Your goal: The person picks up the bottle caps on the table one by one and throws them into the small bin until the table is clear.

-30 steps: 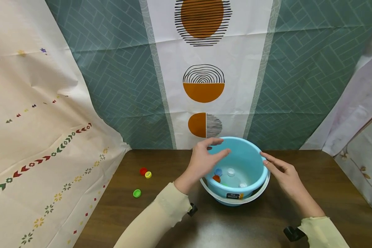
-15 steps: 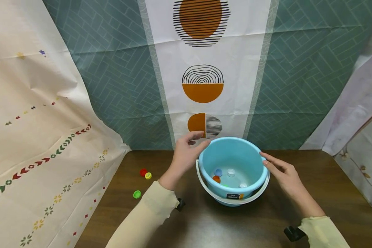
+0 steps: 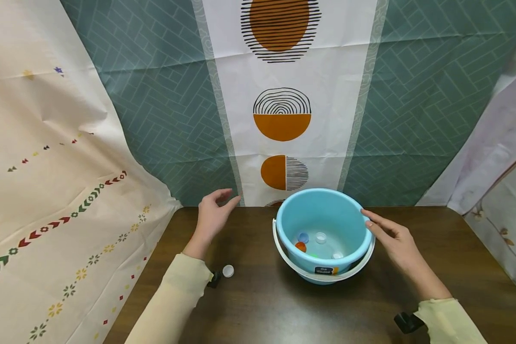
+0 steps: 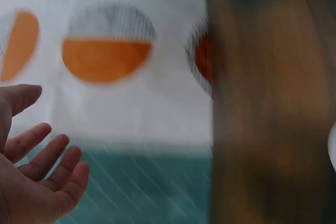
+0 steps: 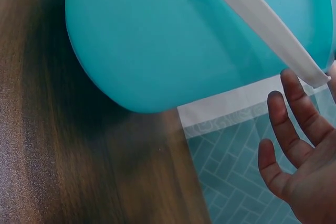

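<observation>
A light-blue bucket (image 3: 324, 210) with a white handle (image 3: 284, 253) stands upright on the table. Inside it lie several small plastic caps, among them an orange cap (image 3: 300, 246), a blue cap (image 3: 303, 237) and a clear-white cap (image 3: 321, 238). My right hand (image 3: 393, 239) touches the bucket's right rim with thumb and index finger; its other fingers (image 5: 277, 114) extend loosely beside the handle's end. My left hand (image 3: 212, 215) hovers left of the bucket, fingers loosely bent, holding nothing. A white cap (image 3: 228, 271) lies on the table beside my left wrist.
The brown wooden table (image 3: 258, 306) reaches back to a patterned hanging cloth (image 3: 180, 119). A cream cloth (image 3: 69, 215) slopes along the left side. My left arm covers most of the spot where coloured caps lay.
My left hand has moved leftward from above the bucket toward the coloured caps, which its arm now hides. The white cap has come into sight. My right hand has stayed at the rim.
</observation>
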